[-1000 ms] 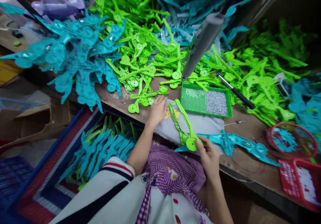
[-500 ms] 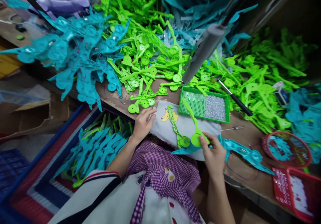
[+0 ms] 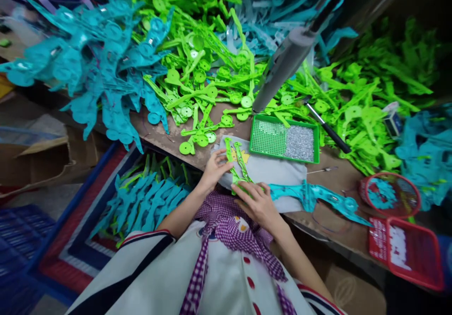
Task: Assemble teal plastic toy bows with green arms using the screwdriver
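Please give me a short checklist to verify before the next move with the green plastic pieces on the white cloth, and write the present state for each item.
1. Both green pieces lie side by side on the white cloth: ok.
2. Left hand steadies the upper part of the pieces: ok, its fingers touch them.
3. Right hand covers their lower end: ok, but whether it grips them, cannot tell.
4. Round ends line up under the right hand: cannot tell, hidden.
5. Green tray of small silver parts sits close beyond the cloth: ok.
6. Teal piece lies apart from the green pieces: ok, to the right of the right hand.
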{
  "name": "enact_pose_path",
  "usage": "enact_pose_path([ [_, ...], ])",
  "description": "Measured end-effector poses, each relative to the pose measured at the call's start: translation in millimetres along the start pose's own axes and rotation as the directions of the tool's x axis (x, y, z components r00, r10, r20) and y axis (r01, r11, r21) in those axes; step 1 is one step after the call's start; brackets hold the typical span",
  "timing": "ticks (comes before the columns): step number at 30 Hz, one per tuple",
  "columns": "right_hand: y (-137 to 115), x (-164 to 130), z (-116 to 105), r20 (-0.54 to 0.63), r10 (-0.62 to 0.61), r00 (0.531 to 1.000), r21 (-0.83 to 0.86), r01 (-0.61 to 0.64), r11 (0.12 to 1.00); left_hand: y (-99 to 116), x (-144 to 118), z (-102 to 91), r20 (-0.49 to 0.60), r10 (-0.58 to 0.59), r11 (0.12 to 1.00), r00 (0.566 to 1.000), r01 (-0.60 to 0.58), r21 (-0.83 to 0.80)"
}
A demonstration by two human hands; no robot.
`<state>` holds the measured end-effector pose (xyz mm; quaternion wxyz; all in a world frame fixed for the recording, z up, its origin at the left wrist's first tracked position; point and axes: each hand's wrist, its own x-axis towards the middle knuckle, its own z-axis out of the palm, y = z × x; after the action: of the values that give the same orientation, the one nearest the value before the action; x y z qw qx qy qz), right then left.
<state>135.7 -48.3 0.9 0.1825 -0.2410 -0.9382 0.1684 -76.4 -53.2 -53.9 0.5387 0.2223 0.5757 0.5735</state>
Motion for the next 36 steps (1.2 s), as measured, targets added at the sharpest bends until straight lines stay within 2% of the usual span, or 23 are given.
enact_pose_path([
  [2, 3.4, -6.5, -10.7, 0.014, 0.118, 0.993, 0.059, -0.119, 0.991, 1.0, 9.3, -7.4, -0.018, 0.053, 0.997, 0.998, -0.051, 0.057],
  [4, 12.3, -10.1, -21.1, -0.052, 0.233, 0.971, 0.109, -0.226, 0.968, 2.1, 19.3, -14.1, -0.003, 0.119, 0.985, 0.993, -0.118, 0.127],
  [7, 31.8, -3.7, -30.9, -0.228, 0.406, 0.885, 0.161, -0.377, 0.912, 2.7, 34.2, -20.1, 0.029, 0.195, 0.95, 0.98, -0.196, 0.242],
  [9, 42.7, 9.6, -34.6, -0.324, 0.467, 0.823, 0.196, -0.424, 0.884, 1.8, 41.8, -21.0, 0.029, 0.219, 0.921, 0.975, -0.216, 0.325],
  [11, 48.5, 28.5, -39.0, -0.381, 0.479, 0.791, 0.24, -0.415, 0.877, 1.2, 45.3, -20.8, 0.023, 0.221, 0.899, 0.975, -0.213, 0.382],
  [14, 47.6, 60.1, -50.8, -0.416, 0.459, 0.785, 0.315, -0.349, 0.883, 7.2, 41.3, -23.1, 0.042, 0.219, 0.897, 0.975, -0.218, 0.384],
  [17, 43.4, 84.2, -63.7, -0.437, 0.451, 0.778, 0.37, -0.301, 0.879, 30.9, 38.7, -32.3, 0.097, 0.268, 0.885, 0.959, -0.285, 0.369],
  [19, 42.6, 91.6, -67.1, -0.436, 0.446, 0.782, 0.391, -0.282, 0.876, 56.2, 49.8, -39.7, 0.111, 0.335, 0.843, 0.936, -0.35, 0.408],
  [22, 43.9, 91.5, -60.8, -0.382, 0.448, 0.808, 0.446, -0.264, 0.855, 93.7, 91.8, -42.1, 0.091, 0.431, 0.753, 0.898, -0.413, 0.512],
  [24, 44.4, 88.0, -52.1, -0.348, 0.464, 0.815, 0.493, -0.262, 0.83, 109.0, 125.7, -35.4, 0.102, 0.401, 0.714, 0.911, -0.38, 0.588],
  [25, 44.6, 85.8, -47.7, -0.335, 0.464, 0.82, 0.507, -0.258, 0.823, 112.8, 140.3, -30.7, 0.116, 0.37, 0.68, 0.922, -0.354, 0.642],
  [27, 45.3, 78.9, -40.5, -0.313, 0.441, 0.841, 0.505, -0.245, 0.828, 114.6, 159.4, -22.5, 0.193, 0.335, 0.558, 0.922, -0.359, 0.748],
  [30, 50.4, 55.8, -34.1, -0.283, 0.431, 0.857, 0.468, -0.269, 0.842, 115.0, 163.4, -22.7, 0.32, 0.292, 0.366, 0.901, -0.414, 0.833],
  [32, 55.8, 31.4, -31.3, -0.257, 0.476, 0.841, 0.467, -0.323, 0.823, 123.1, 161.1, -29.3, 0.382, 0.322, 0.273, 0.866, -0.472, 0.838],
  [34, 60.0, 8.4, -29.0, -0.216, 0.535, 0.817, 0.477, -0.39, 0.788, 140.5, 167.1, -31.7, 0.443, 0.41, 0.184, 0.797, -0.549, 0.816],
  [36, 60.7, -3.2, -27.2, -0.213, 0.579, 0.787, 0.48, -0.432, 0.764, 164.6, 188.0, -23.0, 0.486, 0.483, 0.108, 0.729, -0.6, 0.793],
])
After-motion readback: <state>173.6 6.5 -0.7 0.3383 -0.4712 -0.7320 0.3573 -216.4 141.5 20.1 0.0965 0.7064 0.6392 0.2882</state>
